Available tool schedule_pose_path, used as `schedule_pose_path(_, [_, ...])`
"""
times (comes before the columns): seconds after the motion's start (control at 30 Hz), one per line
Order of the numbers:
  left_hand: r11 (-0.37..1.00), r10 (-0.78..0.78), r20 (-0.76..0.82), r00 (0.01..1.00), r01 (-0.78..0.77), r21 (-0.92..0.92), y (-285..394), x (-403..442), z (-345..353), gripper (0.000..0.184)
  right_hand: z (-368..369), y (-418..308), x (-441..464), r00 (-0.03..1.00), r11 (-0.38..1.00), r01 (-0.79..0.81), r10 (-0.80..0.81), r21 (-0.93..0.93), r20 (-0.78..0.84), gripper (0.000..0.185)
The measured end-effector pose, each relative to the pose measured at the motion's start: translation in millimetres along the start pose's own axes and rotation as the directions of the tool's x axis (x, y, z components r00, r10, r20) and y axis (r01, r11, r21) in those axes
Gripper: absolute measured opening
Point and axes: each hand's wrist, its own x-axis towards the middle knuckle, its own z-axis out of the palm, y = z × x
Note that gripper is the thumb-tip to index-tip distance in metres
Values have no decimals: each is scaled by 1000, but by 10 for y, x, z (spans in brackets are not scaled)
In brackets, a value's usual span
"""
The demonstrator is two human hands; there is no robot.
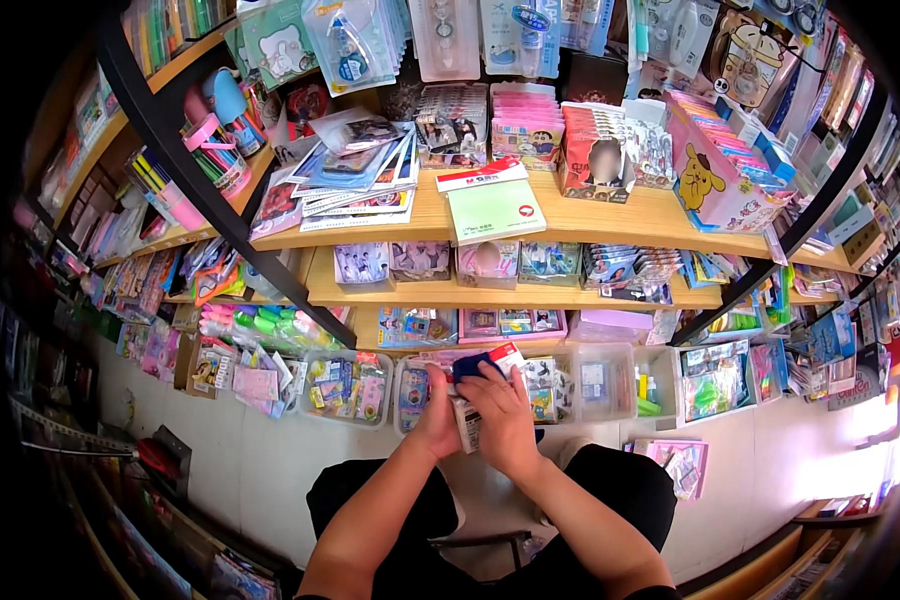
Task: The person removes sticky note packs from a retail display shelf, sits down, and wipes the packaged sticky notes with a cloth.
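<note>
My left hand [434, 418] grips the left side of a flat packet [467, 425] with a red and white top, its printed side turned partly up. Over the packet lies my right hand [502, 415], its fingers curled on a dark blue cloth [476, 366] pressed against the upper part. Both hands are close together above the bins, in front of my knees. On the shelf edge ahead rests a pale green sticky note pad [495, 210] in a clear wrapper with a red and white header.
A wooden shelf [630, 215] carries card boxes and a pile of photo cards [360, 180]. Below it stand lower shelves and a row of clear plastic bins [605, 412] with small packaged goods. A pink tray [705, 470] sits on the floor at right. Dark metal posts [205, 195] frame the shelves.
</note>
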Motion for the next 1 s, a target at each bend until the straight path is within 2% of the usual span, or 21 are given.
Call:
schedule_pose_path(0.13, [994,59,-56,997,-54,90,31,10,139,100,39,34,3,988,994,-106,101,-38,-114,40])
schedule_pose_path(0.23, [996,49,198,979,-34,-77,-11,21,-226,75,18,32,10,982,990,-137,139,23,-128,34])
schedule_pose_path(0.33, [938,28,34,999,-38,346,-1,-99,-296,51,-3,34,-7,994,979,-76,90,190,-68,33])
schedule_pose_path(0.4, [948,-27,35,999,15,318,36,-114,-311,49,-62,-4,9,999,937,-39,36,347,15,33])
schedule_pose_path(0.43, [952,-53,36,998,40,303,57,-117,-317,50,-99,13,12,996,927,-14,-22,374,92,42])
schedule_pose_path(0.53, [852,-76,99,992,13,524,154,-166,-287,45,-207,9,76,966,898,55,-159,437,203,43])
schedule_pose_path(0.57, [771,-113,94,989,28,636,216,-182,-250,42,-228,-17,80,960,897,46,-162,440,230,43])
schedule_pose_path(0.6, [622,-140,76,987,28,783,227,-188,-282,41,-241,-51,81,953,896,36,-165,444,256,44])
schedule_pose_path(0.67, [250,-181,29,983,17,968,230,-179,-342,41,-237,-67,70,943,912,14,-149,411,298,44])
schedule_pose_path(0.7, [216,-164,52,985,-16,976,267,-198,-151,40,-227,-59,58,941,927,2,-128,374,312,44])
schedule_pose_path(0.8, [-9,-310,-222,924,231,973,257,-118,-33,39,-193,-39,34,956,962,-26,-55,271,288,44])
schedule_pose_path(0.9, [257,-179,-172,969,215,942,181,-129,-5,44,-179,3,26,977,984,-14,-24,177,210,44])
schedule_pose_path(1.0, [746,-89,-36,995,91,660,42,-84,-167,48,-217,114,56,994,995,-20,9,95,106,45])
